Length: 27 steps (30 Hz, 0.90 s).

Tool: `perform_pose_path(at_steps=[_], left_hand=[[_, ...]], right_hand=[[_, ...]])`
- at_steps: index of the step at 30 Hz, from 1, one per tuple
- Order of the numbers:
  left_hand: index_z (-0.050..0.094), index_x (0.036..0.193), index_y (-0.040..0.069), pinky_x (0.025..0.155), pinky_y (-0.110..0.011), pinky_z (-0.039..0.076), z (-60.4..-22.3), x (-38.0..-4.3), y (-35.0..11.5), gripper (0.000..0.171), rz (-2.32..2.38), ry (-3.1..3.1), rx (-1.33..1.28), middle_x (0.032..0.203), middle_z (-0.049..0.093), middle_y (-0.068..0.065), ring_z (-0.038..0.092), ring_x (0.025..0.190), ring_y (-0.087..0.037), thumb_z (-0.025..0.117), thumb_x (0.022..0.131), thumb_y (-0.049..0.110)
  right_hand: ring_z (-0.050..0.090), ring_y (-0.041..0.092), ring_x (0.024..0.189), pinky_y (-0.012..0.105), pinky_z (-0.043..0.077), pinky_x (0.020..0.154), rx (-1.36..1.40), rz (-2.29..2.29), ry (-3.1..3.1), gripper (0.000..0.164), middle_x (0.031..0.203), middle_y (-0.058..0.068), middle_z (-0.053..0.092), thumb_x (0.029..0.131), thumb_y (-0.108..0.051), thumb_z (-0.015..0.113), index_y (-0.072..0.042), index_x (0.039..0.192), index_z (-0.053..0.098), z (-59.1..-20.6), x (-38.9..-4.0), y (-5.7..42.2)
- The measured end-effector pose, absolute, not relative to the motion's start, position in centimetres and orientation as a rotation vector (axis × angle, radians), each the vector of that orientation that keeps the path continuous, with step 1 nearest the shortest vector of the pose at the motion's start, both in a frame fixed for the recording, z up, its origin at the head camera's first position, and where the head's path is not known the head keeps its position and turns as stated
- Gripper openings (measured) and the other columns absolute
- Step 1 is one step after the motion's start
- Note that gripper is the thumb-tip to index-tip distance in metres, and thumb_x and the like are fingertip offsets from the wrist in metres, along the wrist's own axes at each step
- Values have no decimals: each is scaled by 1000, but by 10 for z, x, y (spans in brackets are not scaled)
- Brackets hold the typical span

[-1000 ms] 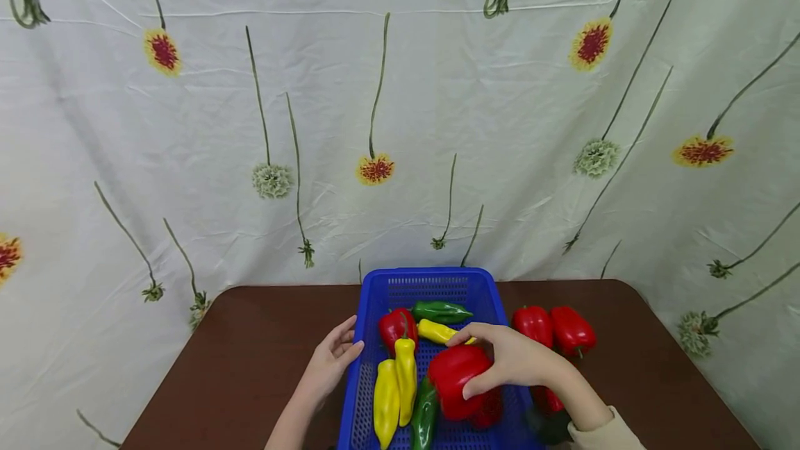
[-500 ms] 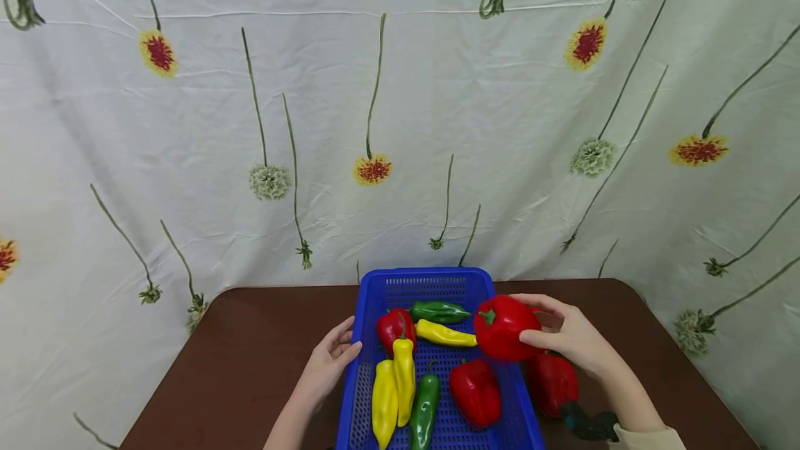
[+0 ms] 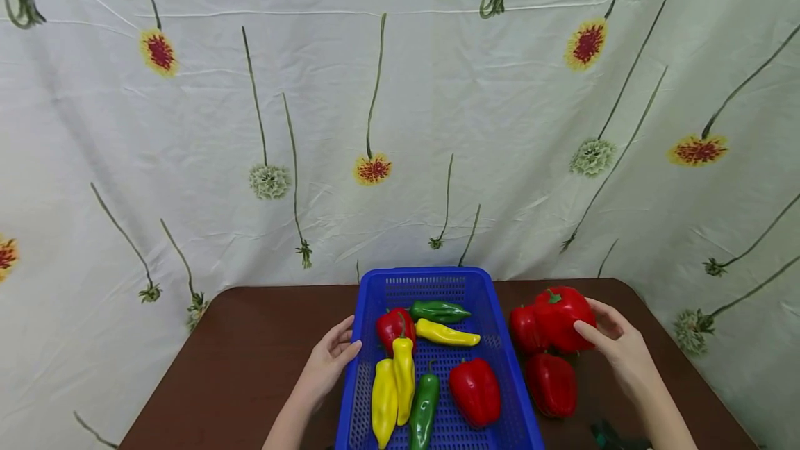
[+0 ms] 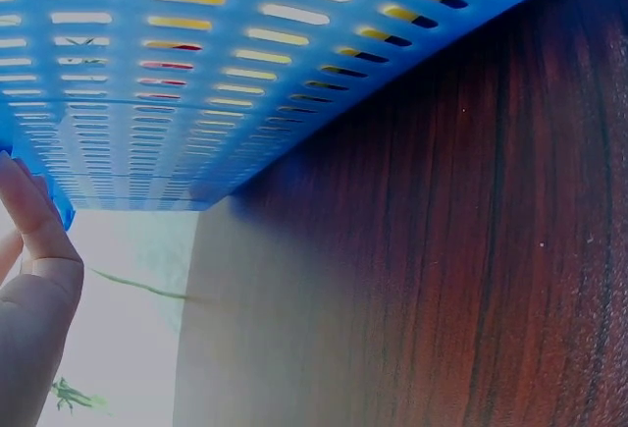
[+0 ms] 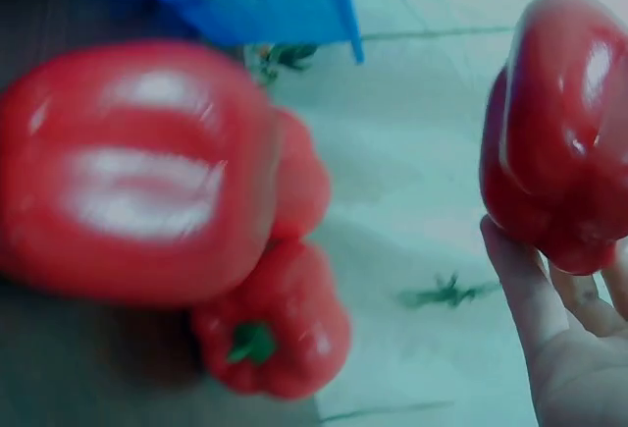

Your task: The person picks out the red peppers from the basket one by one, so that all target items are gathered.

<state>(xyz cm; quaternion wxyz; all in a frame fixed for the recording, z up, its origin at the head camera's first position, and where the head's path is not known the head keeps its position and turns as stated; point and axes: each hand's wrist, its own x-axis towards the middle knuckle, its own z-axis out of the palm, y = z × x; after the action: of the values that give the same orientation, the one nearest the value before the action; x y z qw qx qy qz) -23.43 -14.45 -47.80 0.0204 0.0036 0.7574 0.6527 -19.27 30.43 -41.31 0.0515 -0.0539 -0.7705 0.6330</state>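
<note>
My left hand grips the left rim of a blue plastic basket, thumb tip over the edge; in the left wrist view its fingers reach up to that rim. To the basket's right, my right hand holds a red bell pepper, thumb on its near side, green stem facing up. The right wrist view shows this held pepper raised above the fingertips. Beneath and beside it lie red bell peppers on the table, one partly covered and one nearer.
Inside the basket are two red bell peppers, several long yellow peppers and two green ones. The brown table ends at a flower-printed white cloth hanging behind.
My right hand has carried the red bell pepper from inside the basket, over its right rim, to above the peppers on the table's right. The left hand has stayed at the rim.
</note>
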Motion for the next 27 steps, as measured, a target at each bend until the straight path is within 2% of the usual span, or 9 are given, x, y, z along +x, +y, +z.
perform_pose_path(at_steps=[5,8,11,14,17,23,27], left_hand=[[44,146,2,84,-20,53,-479,-234,-145,55,2017,2351,7,120,59,-18,62,99,-21,64,95,11],[44,146,2,84,-21,54,-479,-234,-145,55,2009,2361,6,120,59,-17,61,99,-21,64,95,11],[44,146,3,84,-20,54,-478,-233,-144,55,2013,2358,0,120,59,-17,61,98,-20,64,95,11],[44,146,2,84,-19,53,-478,-234,-144,55,2014,2353,-2,120,59,-17,61,98,-18,64,95,10],[44,146,2,84,-19,53,-480,-235,-145,56,2019,2351,16,120,58,-19,61,97,-17,65,95,12],[44,145,-1,81,-17,54,-483,-234,-148,59,2058,2374,142,114,59,-17,61,91,-11,66,94,19],[43,145,-2,82,-18,53,-482,-235,-148,59,2045,2376,124,115,58,-18,61,92,-12,65,95,17]], right_hand=[[52,-15,93,10,48,76,-424,2019,-2308,37,108,-32,49,96,-37,63,-36,129,48,-428,-187,326],[49,-18,90,8,47,75,-607,2046,-2295,52,117,-25,43,93,-45,64,-32,138,40,-437,-185,336],[50,-18,84,9,48,75,-737,2046,-2291,73,134,-10,40,91,-51,65,-23,148,30,-446,-183,342],[48,-19,77,14,51,75,-813,2024,-2318,93,152,11,30,88,-57,64,-12,155,20,-457,-179,349],[48,-16,76,17,52,74,-863,1989,-2350,104,159,21,20,85,-63,64,-5,157,14,-469,-174,353],[53,-4,79,22,53,68,-964,1885,-2373,109,143,27,38,82,-65,66,2,154,18,-489,-170,354],[54,-3,73,23,52,66,-1011,1852,-2370,109,129,24,48,82,-63,69,6,152,21,-497,-170,353]])
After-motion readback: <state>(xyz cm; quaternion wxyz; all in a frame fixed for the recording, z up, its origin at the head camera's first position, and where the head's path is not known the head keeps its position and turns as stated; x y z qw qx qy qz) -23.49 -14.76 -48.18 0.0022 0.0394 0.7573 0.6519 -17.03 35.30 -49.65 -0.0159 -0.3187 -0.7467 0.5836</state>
